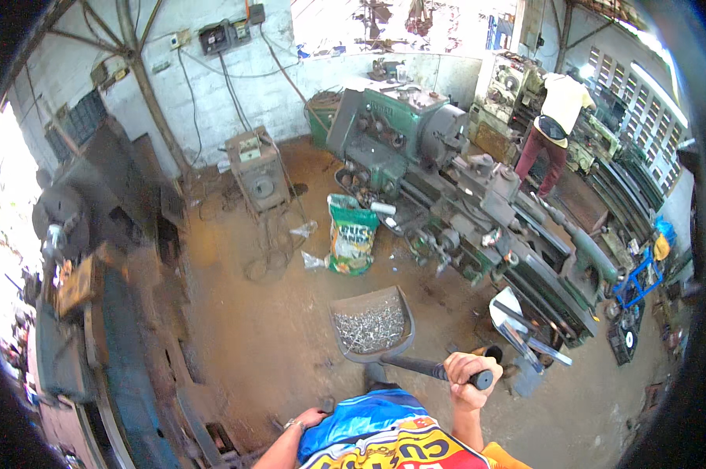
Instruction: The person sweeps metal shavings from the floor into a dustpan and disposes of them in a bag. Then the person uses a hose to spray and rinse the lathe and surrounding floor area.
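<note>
My right hand [470, 380] is closed around the black handle [419, 365] of a long-handled dustpan, near its capped end. The grey pan [406, 344] is in front of me, and a heap of silvery metal shavings [368, 328] fills the part nearer the handle. Down by my left side, my left hand [312, 419] lies against my blue shirt with nothing visible in it; its fingers are only partly in sight. Past the pan, a green and white printed sack [351, 238] stands upright on the floor.
A large green lathe [446, 180] runs diagonally from the back to the right. Another machine [95, 313] lines the left side. A metal cabinet with cables [259, 176] stands behind. At the back right a person [557, 117] faces another machine. Metal offcuts [525, 336] lie right.
</note>
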Demonstrator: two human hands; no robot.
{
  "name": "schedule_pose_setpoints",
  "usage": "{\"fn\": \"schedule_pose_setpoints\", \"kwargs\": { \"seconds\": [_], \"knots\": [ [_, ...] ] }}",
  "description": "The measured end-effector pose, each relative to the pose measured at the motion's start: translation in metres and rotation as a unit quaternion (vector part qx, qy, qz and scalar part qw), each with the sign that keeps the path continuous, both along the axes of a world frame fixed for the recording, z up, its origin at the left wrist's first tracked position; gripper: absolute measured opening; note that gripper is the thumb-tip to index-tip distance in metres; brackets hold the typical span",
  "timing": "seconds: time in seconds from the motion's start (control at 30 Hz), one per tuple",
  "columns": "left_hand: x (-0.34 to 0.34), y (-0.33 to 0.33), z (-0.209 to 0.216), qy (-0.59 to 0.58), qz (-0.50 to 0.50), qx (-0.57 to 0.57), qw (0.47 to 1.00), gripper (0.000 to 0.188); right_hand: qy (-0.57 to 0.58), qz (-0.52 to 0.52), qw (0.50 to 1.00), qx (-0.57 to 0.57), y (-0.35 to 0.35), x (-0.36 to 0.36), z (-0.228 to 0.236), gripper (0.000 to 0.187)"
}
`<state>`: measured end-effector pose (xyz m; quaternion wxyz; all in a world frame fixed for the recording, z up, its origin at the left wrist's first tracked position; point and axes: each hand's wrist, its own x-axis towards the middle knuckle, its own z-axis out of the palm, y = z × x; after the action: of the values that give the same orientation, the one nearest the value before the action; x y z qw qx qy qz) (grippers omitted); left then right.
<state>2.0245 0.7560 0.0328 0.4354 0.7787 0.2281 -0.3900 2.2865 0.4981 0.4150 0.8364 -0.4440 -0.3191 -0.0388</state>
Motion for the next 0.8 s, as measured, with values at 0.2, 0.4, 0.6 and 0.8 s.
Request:
{"fn": "schedule_pose_setpoints", "kwargs": {
  "seconds": [0.2, 0.4, 0.6, 0.8],
  "knots": [
    [0.190, 0.127, 0.072, -0.095, 0.267, 0.009, 0.959, 0.035, -0.037, 0.037, 0.998, -0.026, 0.081, 0.136, 0.030, 0.017],
    [0.351, 0.282, 0.056, -0.052, 0.377, -0.140, 0.914, 0.035, -0.148, 0.091, 0.983, -0.066, 0.153, 0.251, 0.043, 0.019],
    [0.589, 0.425, 0.007, -0.070, 0.345, -0.172, 0.920, 0.034, -0.231, 0.119, 0.959, -0.112, 0.245, 0.369, 0.050, 0.013],
    [0.750, 0.458, -0.035, -0.037, 0.409, -0.215, 0.886, 0.045, -0.185, 0.091, 0.958, -0.201, 0.321, 0.456, 0.059, 0.015]
  ]
}}
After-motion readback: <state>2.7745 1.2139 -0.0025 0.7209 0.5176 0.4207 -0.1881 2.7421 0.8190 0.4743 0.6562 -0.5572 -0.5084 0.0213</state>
